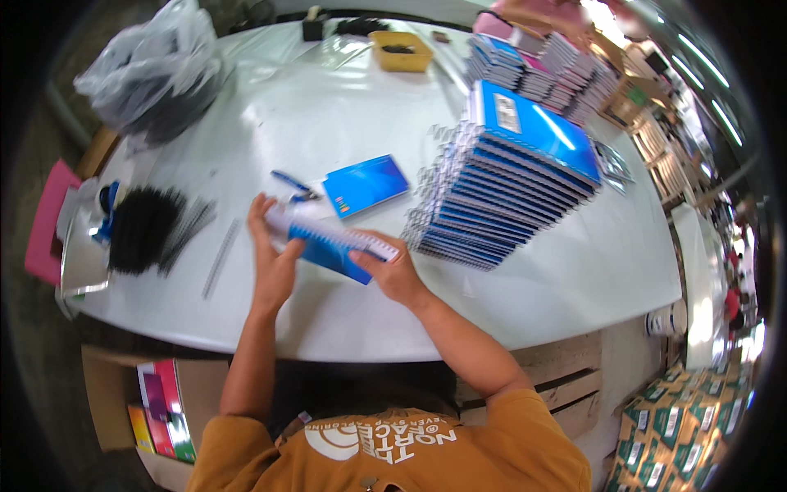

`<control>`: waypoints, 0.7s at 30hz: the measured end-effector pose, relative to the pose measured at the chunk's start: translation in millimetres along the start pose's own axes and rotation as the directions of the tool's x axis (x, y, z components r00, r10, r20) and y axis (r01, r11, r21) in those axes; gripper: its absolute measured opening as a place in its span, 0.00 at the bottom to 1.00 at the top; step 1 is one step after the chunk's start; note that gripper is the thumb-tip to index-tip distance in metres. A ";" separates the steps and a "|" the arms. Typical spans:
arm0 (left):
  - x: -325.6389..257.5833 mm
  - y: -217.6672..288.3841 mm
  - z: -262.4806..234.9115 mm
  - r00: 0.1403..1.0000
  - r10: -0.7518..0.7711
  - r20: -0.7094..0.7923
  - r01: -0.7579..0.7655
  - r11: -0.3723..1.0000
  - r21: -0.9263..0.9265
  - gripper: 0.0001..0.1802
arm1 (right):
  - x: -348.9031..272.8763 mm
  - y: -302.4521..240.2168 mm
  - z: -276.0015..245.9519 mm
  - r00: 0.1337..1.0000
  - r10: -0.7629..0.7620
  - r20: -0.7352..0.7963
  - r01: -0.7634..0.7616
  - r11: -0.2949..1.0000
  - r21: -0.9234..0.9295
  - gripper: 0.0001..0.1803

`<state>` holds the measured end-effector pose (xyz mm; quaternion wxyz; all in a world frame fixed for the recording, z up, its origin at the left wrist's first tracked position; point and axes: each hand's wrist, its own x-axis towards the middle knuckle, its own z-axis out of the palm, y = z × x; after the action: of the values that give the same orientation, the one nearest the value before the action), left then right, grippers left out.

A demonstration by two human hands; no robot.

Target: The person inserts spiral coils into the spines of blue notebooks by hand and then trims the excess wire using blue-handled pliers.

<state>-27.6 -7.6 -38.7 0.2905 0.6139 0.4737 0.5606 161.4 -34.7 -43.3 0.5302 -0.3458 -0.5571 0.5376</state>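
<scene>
Above the table, a blue-covered notebook [334, 256], slightly blurred, is tilted between my two hands. Its white page edge, with a row of small holes, faces up. My left hand [270, 256] grips the left end, fingers behind and thumb in front. At the other end, my right hand [390, 266] pinches it near the punched edge. Just beyond lie a pair of dark blue-handled cutting pliers [295, 186] and another blue notebook [366, 185] lying flat. One loose dark wire coil [220, 261] rests left of my left hand.
A tall stack of blue spiral notebooks [512, 176] stands right, with more stacks [537, 78] behind it near a person in pink. A heap of black coils [147, 228] lies left. A plastic bag [156, 74] and yellow tray [400, 51] sit far back. An open carton [111, 394] stands below left.
</scene>
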 end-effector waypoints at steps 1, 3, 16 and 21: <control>-2.3 10.3 -11.3 0.992 -0.090 0.088 0.103 0.984 -0.146 0.33 | -0.7 -5.5 0.4 0.999 0.011 0.049 -0.012 1.000 0.026 0.16; -16.4 -17.4 -17.4 0.934 -0.202 0.296 0.241 0.965 -0.104 0.31 | 0.0 -1.8 2.8 0.984 0.097 0.151 -0.119 0.983 0.140 0.19; 14.6 -35.1 -99.4 0.989 -0.139 -0.043 0.087 0.330 0.940 0.21 | 0.1 1.2 -0.3 0.956 -0.007 0.295 0.076 0.972 -0.223 0.17; 13.4 -37.5 -99.0 0.988 0.032 -0.150 0.124 0.412 0.903 0.12 | -1.7 8.0 1.3 0.966 0.019 0.258 0.011 0.993 -0.115 0.16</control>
<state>-133.7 1.6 -46.5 -0.1084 0.6179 0.7379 0.2490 159.1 -35.1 -51.2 0.4312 -0.3040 -0.6509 0.5459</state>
